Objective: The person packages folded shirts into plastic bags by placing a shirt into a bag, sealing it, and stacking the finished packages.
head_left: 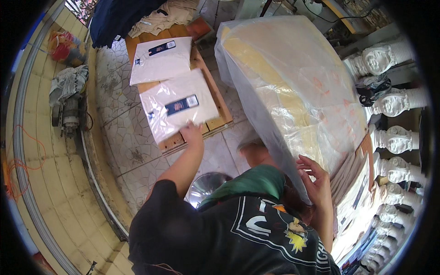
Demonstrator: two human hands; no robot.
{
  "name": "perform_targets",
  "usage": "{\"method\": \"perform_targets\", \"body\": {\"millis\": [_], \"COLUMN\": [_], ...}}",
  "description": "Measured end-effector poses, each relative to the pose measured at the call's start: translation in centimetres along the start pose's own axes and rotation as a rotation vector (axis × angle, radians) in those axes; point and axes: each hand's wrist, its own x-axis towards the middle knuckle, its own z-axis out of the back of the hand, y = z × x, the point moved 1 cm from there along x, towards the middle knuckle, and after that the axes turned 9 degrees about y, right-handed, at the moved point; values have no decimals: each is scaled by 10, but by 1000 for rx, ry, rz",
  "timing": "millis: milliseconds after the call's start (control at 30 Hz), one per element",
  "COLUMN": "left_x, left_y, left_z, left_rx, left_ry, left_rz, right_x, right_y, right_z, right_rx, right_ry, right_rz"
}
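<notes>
My left hand [191, 133] pinches the near edge of a cream folded garment in a clear plastic bag [176, 119] with a dark label strip across it. That bag lies over a low wooden pallet [223, 120], its right edge slightly blurred. Just beyond it, a second bagged cream garment [160, 62] with a similar dark label rests on the boards. My right hand [315, 181] is open, fingers apart and holding nothing, beside the near edge of a large plastic-covered bundle [293, 91]. Whether its fingertips touch the plastic I cannot tell.
Navy cloth [121, 18] and loose beige garments [167, 17] are heaped beyond the pallet. A shiny metal bowl [206, 185] sits by my legs. More folded garments [353, 183] are stacked at right, near white balusters [396, 140]. A motor [68, 117] stands by the left wall.
</notes>
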Motion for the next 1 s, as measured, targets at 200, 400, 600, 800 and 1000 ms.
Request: {"method": "perform_targets", "body": {"millis": [200, 400, 600, 800, 1000], "left_x": [76, 40, 18, -15, 11], "left_y": [-30, -38, -13, -43, -44], "left_z": [-63, -63, 6, 11, 10], "left_rx": [-22, 146, 105, 210, 265], "left_ry": [-44, -137, 68, 24, 83], "left_rz": [-67, -153, -199, -243, -135], "right_x": [-5, -15, -15, -10, -10], "right_y": [6, -1, -6, 10, 4], "right_z": [3, 2, -2, -1, -4], "right_rx": [-17, -27, -13, -60, -35], "right_ry": [4, -45, -36, -18, -15], "right_rz": [20, -9, -11, 38, 37]}}
